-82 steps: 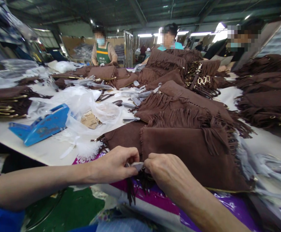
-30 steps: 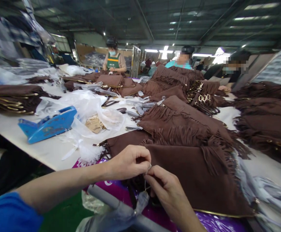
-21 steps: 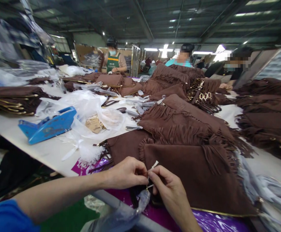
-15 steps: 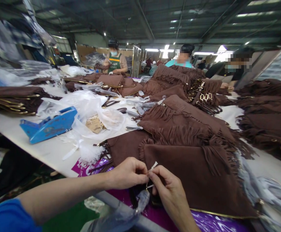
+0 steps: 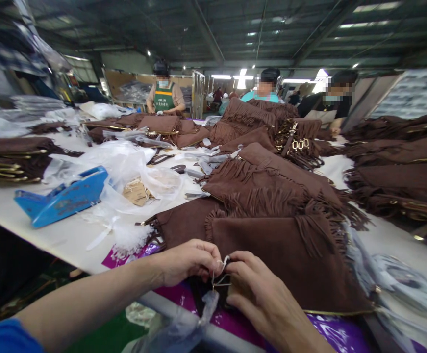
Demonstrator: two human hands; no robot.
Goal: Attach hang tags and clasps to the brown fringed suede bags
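Note:
My left hand (image 5: pixel 194 262) pinches a thin white string (image 5: pixel 220 280) between thumb and fingertips. My right hand (image 5: pixel 259 289) is close on its right, fingers curved and thumb apart; its fingertips are at the string's white end piece. Below the hands, the string meets a small gold-coloured fitting and a part wrapped in clear plastic (image 5: pixel 209 306), which hangs over the table's front edge. Behind the hands lies a brown fringed suede-like bag (image 5: pixel 272 250) with a gold zip along its near edge.
A blue tape dispenser (image 5: pixel 64 196) stands left, beside crumpled white plastic (image 5: pixel 125 157) and a heap of small clear fasteners (image 5: pixel 134 240). Brown bags are piled ahead, with more stacks at left (image 5: pixel 14 152) and right (image 5: pixel 400 181). Several co-workers, including one in a green apron (image 5: pixel 164 98), stand beyond.
My right hand has loosened from its pinch, its thumb now apart from the fingers. My left hand still pinches the string. The view has shifted slightly.

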